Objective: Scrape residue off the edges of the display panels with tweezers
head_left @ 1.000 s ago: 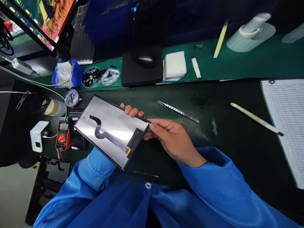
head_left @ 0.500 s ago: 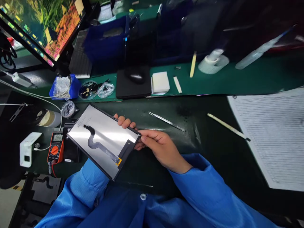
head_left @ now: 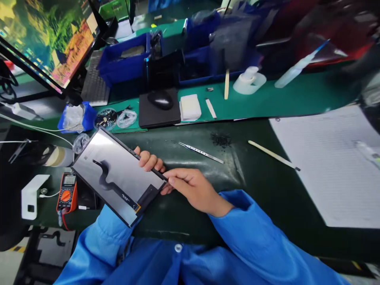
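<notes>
A flat display panel [head_left: 118, 166] with a silver back is tilted above the bench, left of centre. A dark ribbon cable [head_left: 104, 176] snakes over its back and ends at an orange strip near the lower edge. My left hand [head_left: 150, 160] supports the panel from beneath, its fingertips curled over the upper right edge; the palm is hidden. My right hand [head_left: 194, 188] pinches the panel's right corner between thumb and forefinger. Metal tweezers [head_left: 202, 152] lie on the dark mat to the right of my hands, with a small pile of black bits [head_left: 221, 139] just behind.
An orange multimeter [head_left: 67, 193] lies at left beside a white bracket [head_left: 34, 196]. A mouse [head_left: 160, 100], white pads [head_left: 190, 107] and a dispenser bottle [head_left: 249, 81] line the green strip at the back. A thin stick [head_left: 273, 154] reaches the lined sheets [head_left: 323, 166] at right.
The view has shifted, so most things sit slightly further left. Both hands keep their hold on the panel, whose back now reflects less light.
</notes>
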Tool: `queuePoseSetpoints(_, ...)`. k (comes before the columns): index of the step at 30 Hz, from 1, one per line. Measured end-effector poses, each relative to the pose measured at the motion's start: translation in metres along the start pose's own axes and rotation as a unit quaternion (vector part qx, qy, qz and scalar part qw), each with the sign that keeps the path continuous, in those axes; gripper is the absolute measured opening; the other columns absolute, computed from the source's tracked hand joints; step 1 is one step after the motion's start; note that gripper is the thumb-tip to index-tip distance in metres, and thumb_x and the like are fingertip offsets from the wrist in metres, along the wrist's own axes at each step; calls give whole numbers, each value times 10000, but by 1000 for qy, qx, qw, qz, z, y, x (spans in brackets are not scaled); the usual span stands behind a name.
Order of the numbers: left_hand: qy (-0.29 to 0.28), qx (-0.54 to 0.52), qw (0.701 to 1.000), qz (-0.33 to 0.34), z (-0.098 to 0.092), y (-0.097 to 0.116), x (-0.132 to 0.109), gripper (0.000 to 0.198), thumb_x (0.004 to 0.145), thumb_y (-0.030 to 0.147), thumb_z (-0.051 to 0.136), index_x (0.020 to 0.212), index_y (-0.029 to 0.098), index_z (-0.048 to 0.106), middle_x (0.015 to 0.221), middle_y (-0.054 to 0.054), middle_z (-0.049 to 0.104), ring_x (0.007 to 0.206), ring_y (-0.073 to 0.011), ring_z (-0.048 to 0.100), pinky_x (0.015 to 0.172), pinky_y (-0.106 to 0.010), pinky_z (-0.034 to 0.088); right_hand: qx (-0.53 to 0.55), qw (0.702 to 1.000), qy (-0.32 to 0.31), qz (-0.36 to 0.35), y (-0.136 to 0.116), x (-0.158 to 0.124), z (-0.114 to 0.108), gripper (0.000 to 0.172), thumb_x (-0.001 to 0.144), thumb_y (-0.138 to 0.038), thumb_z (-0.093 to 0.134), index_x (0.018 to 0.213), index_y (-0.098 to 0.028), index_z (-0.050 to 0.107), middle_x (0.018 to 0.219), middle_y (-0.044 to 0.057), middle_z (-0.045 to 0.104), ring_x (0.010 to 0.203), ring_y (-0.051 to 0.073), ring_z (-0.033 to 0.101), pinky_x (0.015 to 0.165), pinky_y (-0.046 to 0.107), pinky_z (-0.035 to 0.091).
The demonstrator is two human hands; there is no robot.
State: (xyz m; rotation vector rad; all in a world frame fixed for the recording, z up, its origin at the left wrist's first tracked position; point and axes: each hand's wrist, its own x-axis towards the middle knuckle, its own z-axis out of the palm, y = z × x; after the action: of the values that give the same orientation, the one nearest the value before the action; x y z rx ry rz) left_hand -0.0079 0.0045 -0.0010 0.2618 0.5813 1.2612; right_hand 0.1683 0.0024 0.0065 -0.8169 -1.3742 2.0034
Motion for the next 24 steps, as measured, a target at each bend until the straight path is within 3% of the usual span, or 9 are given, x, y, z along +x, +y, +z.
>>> queuePoseSetpoints(5,-16,52,998,-12,-11,-3,2,540,944,478,394,487,209,294,501,6,228,522,-164,394,625,-322,468,-44,998,7,32,-1,2,-2,272,872,-432,597,798,-178,657,714,24,713,701,175,724,670,303,564)
queuePoseSetpoints(9,-41,70,997,-6,-7,-5,1,519,945,449,427,491,207,358,501,2,277,532,-161,418,623,-306,461,-75,995,-5,67,1,5,-5,215,865,-355,577,750,-184,636,670,13,712,680,158,712,661,283,550)
queuePoseSetpoints(15,9,89,996,-3,5,-8,-5,491,1006,327,315,561,193,473,541,-18,383,547,-164,457,609,-302,450,-29,990,-20,138,9,8,-6,109,800,-260,602,719,-187,603,615,-1,709,636,147,710,612,265,551)
queuePoseSetpoints(18,36,64,997,34,-2,-8,-3,495,1023,319,270,616,196,525,564,-14,415,508,-152,443,574,-298,446,-20,990,-18,140,8,9,-4,46,746,-207,586,703,-192,595,597,-12,702,629,151,712,613,270,550)
queuePoseSetpoints(24,32,59,998,10,-13,-2,2,567,1030,394,174,711,190,597,636,-40,495,555,-173,533,582,-321,489,-37,991,-15,131,8,8,3,82,678,-161,534,708,-188,606,561,-26,677,626,162,710,619,280,543)
